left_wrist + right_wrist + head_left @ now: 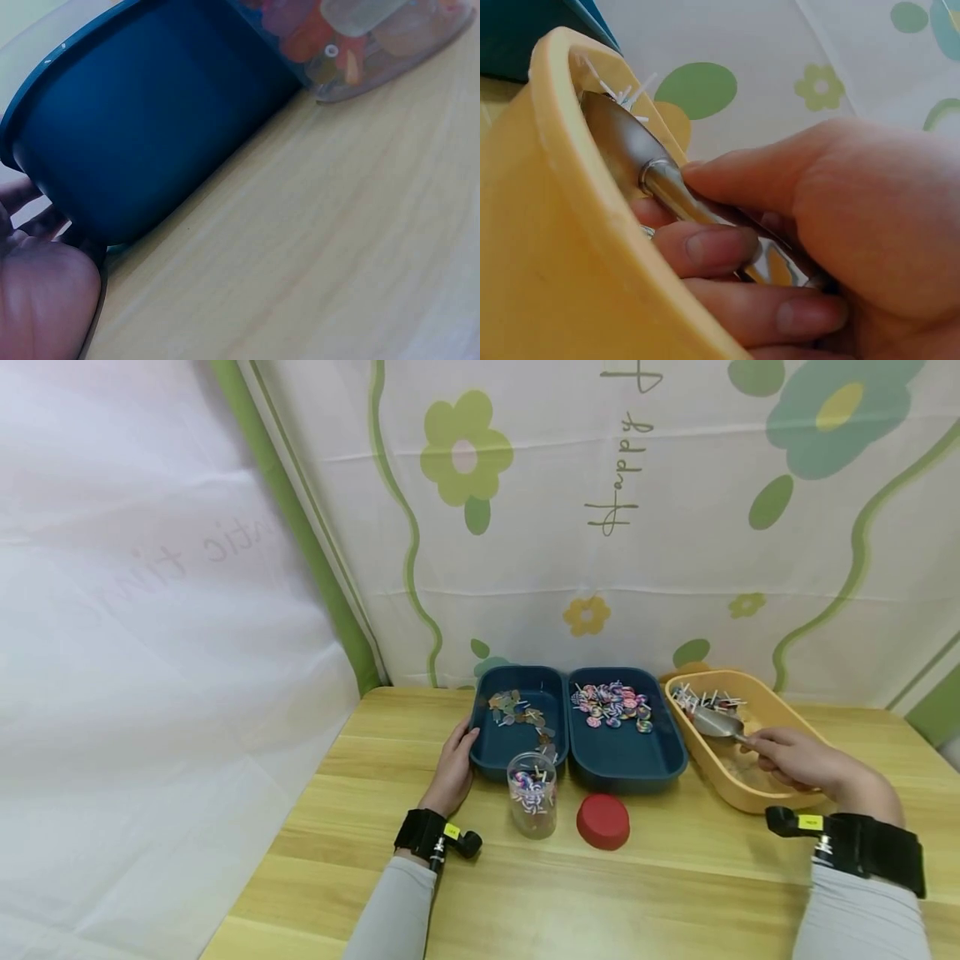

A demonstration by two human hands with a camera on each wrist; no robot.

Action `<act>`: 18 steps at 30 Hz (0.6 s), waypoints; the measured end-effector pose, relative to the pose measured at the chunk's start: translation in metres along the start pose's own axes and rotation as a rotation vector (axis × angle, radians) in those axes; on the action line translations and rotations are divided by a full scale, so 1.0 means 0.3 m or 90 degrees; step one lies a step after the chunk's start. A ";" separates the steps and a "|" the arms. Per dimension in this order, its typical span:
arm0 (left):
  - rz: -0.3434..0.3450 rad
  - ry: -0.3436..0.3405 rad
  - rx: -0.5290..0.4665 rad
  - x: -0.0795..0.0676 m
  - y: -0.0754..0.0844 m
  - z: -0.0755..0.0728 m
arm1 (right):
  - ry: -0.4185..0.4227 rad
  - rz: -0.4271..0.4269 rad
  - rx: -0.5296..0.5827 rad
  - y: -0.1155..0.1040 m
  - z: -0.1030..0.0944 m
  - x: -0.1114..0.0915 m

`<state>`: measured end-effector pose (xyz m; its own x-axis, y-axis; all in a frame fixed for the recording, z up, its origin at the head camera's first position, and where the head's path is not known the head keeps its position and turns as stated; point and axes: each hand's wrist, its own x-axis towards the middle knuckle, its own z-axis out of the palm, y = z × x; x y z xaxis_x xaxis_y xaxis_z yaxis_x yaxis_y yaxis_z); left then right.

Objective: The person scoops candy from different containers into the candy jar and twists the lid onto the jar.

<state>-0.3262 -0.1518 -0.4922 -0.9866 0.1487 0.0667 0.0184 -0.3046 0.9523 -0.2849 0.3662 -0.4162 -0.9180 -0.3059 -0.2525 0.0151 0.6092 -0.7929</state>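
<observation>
My right hand (798, 762) grips the handle of a metal scoop (717, 723) inside the yellow bin (783, 714). The scoop's bowl lies among small lollipops (684, 697) at the bin's far left end; in the right wrist view my fingers wrap its shiny handle (676, 193). My left hand (452, 770) rests against the outer left side of the left blue bin (517, 672), its fingers along the wall. That bin holds scattered brownish and clear pieces (530, 716). In front of it stands a clear plastic cup (534, 818), partly filled with striped lollipops.
The right blue bin (630, 764) sits between the left one and the yellow bin, with colourful lollipops (611, 700) at its far end. A red round lid-like piece (603, 822) lies right of the cup. A printed curtain (525, 543) hangs behind the wooden table (645, 902).
</observation>
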 end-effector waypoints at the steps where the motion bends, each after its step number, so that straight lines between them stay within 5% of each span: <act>1: 0.000 0.000 0.000 0.000 0.000 0.000 | 0.000 -0.006 0.005 0.002 -0.002 -0.001; 18: 0.001 0.003 -0.007 0.002 0.003 -0.001 | 0.053 -0.066 -0.006 0.015 -0.011 0.000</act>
<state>-0.3268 -0.1521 -0.4914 -0.9873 0.1438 0.0671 0.0186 -0.3148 0.9490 -0.2863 0.3713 -0.4181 -0.9444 -0.3053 -0.1220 -0.0848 0.5847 -0.8068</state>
